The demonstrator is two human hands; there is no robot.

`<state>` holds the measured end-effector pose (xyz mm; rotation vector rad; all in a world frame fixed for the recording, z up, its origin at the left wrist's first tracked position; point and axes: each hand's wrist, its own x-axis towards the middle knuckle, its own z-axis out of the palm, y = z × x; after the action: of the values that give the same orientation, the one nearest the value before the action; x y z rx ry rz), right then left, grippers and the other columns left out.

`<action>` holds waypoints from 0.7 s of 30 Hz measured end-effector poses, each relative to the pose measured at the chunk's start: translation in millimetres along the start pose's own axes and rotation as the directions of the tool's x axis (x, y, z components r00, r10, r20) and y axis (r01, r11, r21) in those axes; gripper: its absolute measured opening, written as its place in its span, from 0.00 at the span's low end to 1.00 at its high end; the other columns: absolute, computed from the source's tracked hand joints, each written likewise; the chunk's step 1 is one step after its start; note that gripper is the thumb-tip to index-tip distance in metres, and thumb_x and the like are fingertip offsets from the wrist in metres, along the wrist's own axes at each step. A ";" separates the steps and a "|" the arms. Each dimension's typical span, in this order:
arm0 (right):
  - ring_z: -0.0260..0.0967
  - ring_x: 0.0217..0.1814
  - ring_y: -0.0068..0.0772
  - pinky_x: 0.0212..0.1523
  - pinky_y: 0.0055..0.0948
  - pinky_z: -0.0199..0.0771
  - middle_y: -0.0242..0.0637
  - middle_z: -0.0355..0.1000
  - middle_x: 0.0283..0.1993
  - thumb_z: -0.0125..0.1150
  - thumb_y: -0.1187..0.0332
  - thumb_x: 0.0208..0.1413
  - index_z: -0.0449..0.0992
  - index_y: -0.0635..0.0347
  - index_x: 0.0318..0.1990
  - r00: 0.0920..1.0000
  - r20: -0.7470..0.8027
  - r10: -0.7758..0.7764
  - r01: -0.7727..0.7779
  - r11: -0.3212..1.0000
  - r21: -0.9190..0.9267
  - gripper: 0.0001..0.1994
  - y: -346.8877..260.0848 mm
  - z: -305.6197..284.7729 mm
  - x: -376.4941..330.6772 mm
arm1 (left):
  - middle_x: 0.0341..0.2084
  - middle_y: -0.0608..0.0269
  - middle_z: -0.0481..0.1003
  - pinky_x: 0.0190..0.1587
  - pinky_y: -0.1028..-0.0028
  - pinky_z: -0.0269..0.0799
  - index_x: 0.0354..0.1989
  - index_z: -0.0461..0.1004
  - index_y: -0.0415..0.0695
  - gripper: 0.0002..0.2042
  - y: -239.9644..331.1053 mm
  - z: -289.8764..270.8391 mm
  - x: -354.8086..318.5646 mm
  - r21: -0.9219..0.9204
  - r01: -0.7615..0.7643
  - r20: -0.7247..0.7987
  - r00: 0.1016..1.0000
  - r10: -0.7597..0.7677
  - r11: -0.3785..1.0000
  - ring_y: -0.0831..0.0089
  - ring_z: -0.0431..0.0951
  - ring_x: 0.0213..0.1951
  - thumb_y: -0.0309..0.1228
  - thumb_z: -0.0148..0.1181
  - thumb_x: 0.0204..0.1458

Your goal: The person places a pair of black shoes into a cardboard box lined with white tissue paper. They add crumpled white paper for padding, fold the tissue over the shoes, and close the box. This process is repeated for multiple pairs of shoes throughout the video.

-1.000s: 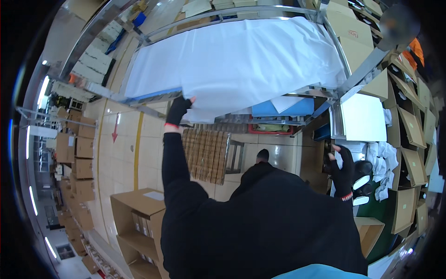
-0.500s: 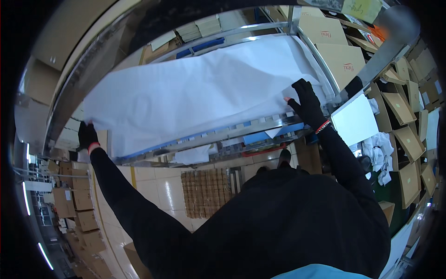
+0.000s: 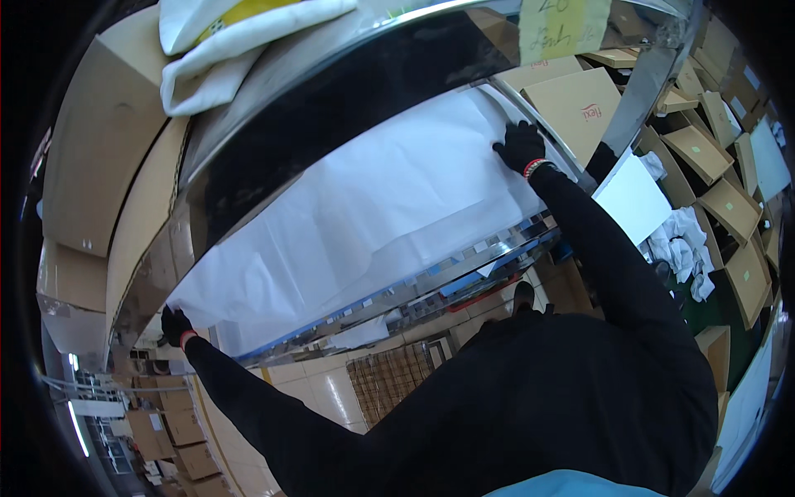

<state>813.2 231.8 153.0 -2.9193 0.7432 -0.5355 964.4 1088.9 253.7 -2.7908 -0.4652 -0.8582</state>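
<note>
A long white sheet (image 3: 356,199) of thin, creased material lies over a metal-framed rack (image 3: 397,290) in front of me. My left hand (image 3: 175,325), in a black glove, is closed on the sheet's left corner; its fingertips are partly hidden. Near the sheet's far right edge is my right hand (image 3: 522,147), also gloved in black. It rests on the material with its fingers bent and apart, the thumb out to the left. Blue strips and small pale pieces show under the sheet's near edge.
A metal beam with a yellow note (image 3: 563,31) crosses above the sheet. White cloth (image 3: 224,79) hangs at upper left beside large cardboard boxes (image 3: 103,157). At right are open cartons (image 3: 704,153), a white board (image 3: 633,199) and crumpled white paper (image 3: 683,248). A brown slatted stack (image 3: 389,383) stands below.
My view has tilted, bringing the upper beam and white cloth further in. My right hand has moved up along the sheet toward its far edge. The left hand stays at the left corner.
</note>
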 end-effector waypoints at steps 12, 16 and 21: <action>0.59 0.59 0.53 0.54 0.54 0.59 0.46 0.66 0.51 0.59 0.69 0.43 0.71 0.52 0.49 0.971 -0.235 -0.052 -0.014 0.962 -0.273 0.20 29.8 -23.4 -5.8 | 0.46 0.51 0.76 0.50 0.63 0.71 0.49 0.75 0.45 0.17 -4.7 19.3 -39.3 -0.157 0.016 -0.251 0.966 -0.055 0.988 0.56 0.76 0.48 0.31 0.56 0.49; 0.39 0.74 0.55 0.69 0.65 0.28 0.47 0.55 0.67 0.62 0.63 0.46 0.69 0.47 0.58 0.931 -0.084 -0.355 0.329 0.918 -0.222 0.28 30.0 -20.9 -39.2 | 0.44 0.53 0.77 0.50 0.63 0.71 0.49 0.75 0.44 0.18 43.3 37.2 -43.8 -0.022 0.027 -0.044 0.999 -0.028 0.999 0.56 0.77 0.47 0.37 0.53 0.51; 0.44 0.72 0.58 0.67 0.69 0.27 0.44 0.64 0.62 0.63 0.51 0.49 0.73 0.42 0.55 0.832 0.028 -0.554 0.544 0.824 0.158 0.24 40.3 6.3 -49.9 | 0.51 0.54 0.73 0.49 0.57 0.71 0.57 0.70 0.52 0.23 66.3 45.1 -14.3 0.140 0.204 -0.094 0.977 -0.192 0.969 0.54 0.74 0.51 0.42 0.56 0.51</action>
<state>756.4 220.2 125.0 -2.9648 -0.1703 -0.4873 999.4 1035.5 203.3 -2.5943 -0.7725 -0.9297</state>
